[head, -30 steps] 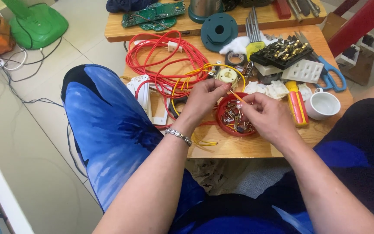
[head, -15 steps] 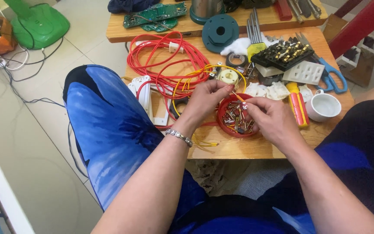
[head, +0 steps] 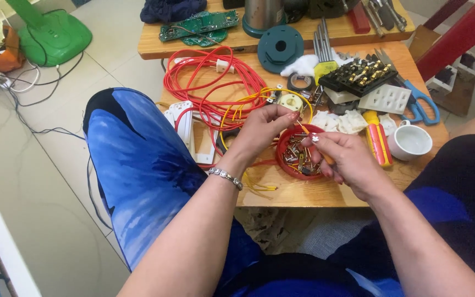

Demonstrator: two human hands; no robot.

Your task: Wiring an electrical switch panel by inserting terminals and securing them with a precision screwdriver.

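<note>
Left hand pinching thin orange wire; right hand gripping small orange tool, over red bowl near table's front edge. Crowded by red cable, cup, screwdriver.

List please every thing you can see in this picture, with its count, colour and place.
table: one, wooden, in front of the person
cable: one coil, red, left part of table
bowl: one, red, holds small metal parts, under the hands
cup: one, white, right side of table
scissors: one pair, blue handles, behind the cup
screwdriver: one, yellow and red, left of the cup
disc: one, dark teal, table's far side
circuit board: one, green, far table
fan base: one, green, floor at left
left hand: pinching a small part over the bowl; bracelet on wrist
right hand: holding a thin orange tool
</note>
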